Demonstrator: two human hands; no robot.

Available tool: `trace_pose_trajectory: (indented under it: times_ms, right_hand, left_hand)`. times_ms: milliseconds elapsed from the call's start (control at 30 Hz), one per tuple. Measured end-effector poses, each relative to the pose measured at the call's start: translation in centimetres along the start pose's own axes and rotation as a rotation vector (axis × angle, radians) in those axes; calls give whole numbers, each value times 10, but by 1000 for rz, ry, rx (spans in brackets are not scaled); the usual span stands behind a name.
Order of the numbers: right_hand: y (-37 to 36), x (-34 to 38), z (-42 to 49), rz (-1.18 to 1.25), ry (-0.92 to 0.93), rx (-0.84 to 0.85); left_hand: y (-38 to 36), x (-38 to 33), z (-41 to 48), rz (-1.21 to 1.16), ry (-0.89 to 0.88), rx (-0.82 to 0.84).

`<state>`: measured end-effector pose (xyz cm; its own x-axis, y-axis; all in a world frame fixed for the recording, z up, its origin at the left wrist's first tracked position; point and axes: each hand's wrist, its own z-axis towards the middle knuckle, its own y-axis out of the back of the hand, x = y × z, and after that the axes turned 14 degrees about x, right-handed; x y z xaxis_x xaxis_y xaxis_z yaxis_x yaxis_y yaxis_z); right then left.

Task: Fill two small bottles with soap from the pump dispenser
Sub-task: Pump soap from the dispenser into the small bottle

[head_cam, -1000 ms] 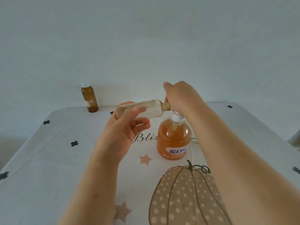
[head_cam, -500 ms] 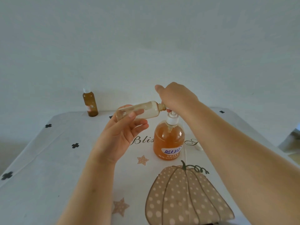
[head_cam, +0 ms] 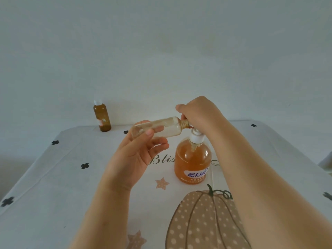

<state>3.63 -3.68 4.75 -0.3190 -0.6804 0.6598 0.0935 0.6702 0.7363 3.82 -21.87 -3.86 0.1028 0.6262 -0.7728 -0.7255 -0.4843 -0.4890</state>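
The clear bottle is gripped sideways in the curled left hand, neck against the spout of the pump dispenser. The pump head is clasped by the curled right hand.

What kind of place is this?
Probably somewhere at home: a pumpkin-print tablecloth, a soap pump dispenser and a small brown bottle standing on it, and a plain wall behind.

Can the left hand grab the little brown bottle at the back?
Probably not yet: the left hand grips the clear bottle. Nothing blocks the way to the brown bottle, though it stands far back.
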Motion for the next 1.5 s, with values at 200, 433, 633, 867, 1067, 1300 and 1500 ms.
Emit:
trace_pose_trajectory:
  times_ms: [200,433,633,867,1067,1300,1500]
  right_hand:
    - [-5,-6,5,1,10,8]
    - [-5,-4,0,-9,2,1]
    - [3,5,-5,-51,-20,-7]
    - [5,8,-11,-4,4,8]
    - [4,6,-9,-14,38,9]
    - [1,-1,-2,-18,44,-11]
    - [-7,-4,1,-81,14,-21]
  left_hand:
    - [4,0,1,-7,30,-18]
    - [1,0,0,-2,24,-24]
    - [-5,-3,-1,0,35,-50]
    - [-8,-4,-3,23,45,-76]
    - [-10,-2,-2,68,81,-96]
    - [-7,-2,1,89,72,-99]
    - [-4,-2,3,94,62,-107]
